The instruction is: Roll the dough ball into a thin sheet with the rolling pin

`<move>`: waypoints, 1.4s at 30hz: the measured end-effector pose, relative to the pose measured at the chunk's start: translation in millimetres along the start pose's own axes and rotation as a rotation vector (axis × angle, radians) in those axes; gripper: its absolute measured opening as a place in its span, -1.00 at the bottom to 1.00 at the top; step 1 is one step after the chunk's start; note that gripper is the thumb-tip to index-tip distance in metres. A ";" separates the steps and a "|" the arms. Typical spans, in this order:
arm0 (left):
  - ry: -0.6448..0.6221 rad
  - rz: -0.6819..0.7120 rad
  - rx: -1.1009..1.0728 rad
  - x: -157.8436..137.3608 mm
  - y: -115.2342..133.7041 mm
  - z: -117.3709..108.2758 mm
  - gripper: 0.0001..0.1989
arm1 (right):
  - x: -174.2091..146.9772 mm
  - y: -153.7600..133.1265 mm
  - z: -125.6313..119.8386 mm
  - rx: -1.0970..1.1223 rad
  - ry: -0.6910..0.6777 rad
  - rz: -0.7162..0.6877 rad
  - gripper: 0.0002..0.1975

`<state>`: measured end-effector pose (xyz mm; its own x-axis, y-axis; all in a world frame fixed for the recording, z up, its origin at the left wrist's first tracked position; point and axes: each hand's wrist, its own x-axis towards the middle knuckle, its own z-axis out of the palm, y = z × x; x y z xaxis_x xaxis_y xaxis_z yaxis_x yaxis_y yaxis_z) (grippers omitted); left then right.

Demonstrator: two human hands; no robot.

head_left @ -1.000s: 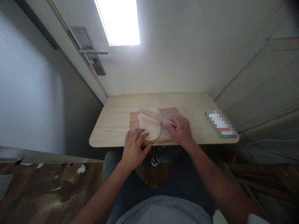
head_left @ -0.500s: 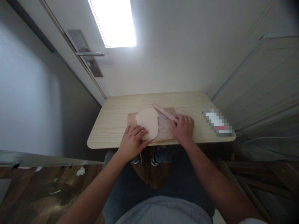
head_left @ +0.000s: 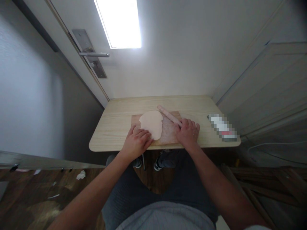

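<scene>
Lower left of the frame: wood floor (head_left: 21, 188) with a crumpled white scrap (head_left: 81, 174) on it. Upper left: metal door handle (head_left: 94, 54), lever pointing right. Bright pane (head_left: 118, 24) at top, left of centre. Pale wood table (head_left: 110, 127) spans the middle of the frame.

Left hand (head_left: 137, 141), just left of centre: fingers close together, tips on the near-left edge of the dough sheet (head_left: 152, 124). Thumb mostly hidden, so can't tell if it's pinching the edge or only pressing on it. Dough is at frame centre, flat, roughly round with an uneven rim, lying on the left part of a wooden board (head_left: 169, 135). Board's right part is dusted whitish.

Below centre, under the table: a dark shoe (head_left: 157, 165) with white on it.

Rolling pin (head_left: 169, 115) right of the dough, slanted, far end up-left, just beside the dough's upper right edge. Right hand (head_left: 189, 131), right of centre, has fingers wrapped round the pin's near end.

Right end of table: pixelated item (head_left: 223, 127), can't identify. Lower right: wooden slats (head_left: 266, 185), thin cable (head_left: 273, 144) above.
</scene>
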<state>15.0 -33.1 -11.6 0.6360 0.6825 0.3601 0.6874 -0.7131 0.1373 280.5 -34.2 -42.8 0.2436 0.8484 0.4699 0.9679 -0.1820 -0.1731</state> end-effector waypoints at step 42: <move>0.013 0.069 0.065 28.6 0.0 19.3 -0.78 | 0.1 -2.2 0.9 -0.054 -0.004 0.001 -0.72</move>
<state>39.9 -10.5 -19.1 0.6784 0.6295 0.3788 0.6635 -0.7464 0.0521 278.3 -33.2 -43.1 0.2448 0.8500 0.4664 0.9695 -0.2095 -0.1271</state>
